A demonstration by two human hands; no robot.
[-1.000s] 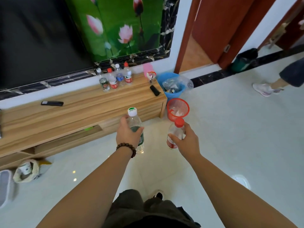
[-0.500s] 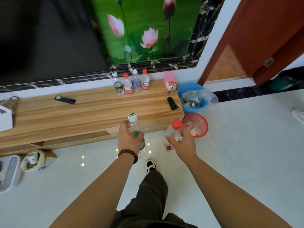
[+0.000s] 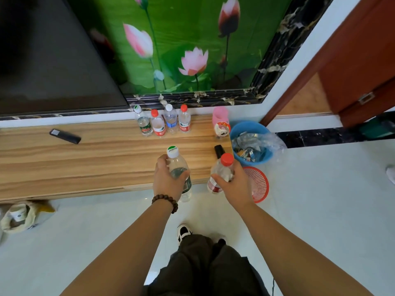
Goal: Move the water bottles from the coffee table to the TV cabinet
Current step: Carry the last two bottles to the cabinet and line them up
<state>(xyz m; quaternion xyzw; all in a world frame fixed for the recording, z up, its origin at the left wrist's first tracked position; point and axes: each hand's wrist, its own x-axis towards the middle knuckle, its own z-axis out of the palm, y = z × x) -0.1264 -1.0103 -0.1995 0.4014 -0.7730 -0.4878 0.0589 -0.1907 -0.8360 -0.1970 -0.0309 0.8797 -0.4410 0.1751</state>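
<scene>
My left hand grips a clear water bottle with a white and green cap, held upright over the front edge of the wooden TV cabinet. My right hand grips a clear bottle with a red cap and red label, upright near the cabinet's right front corner. Several water bottles stand in a row at the back of the cabinet top, under the lotus picture. The coffee table is out of view.
A black remote lies on the cabinet's left part; a small black object and a pink cup are near its right end. A blue bin and red basket stand on the floor to the right. The TV screen hangs above.
I have walked closer to the cabinet. Both hands, each still holding its bottle, have come from over the floor to the cabinet's front edge.
</scene>
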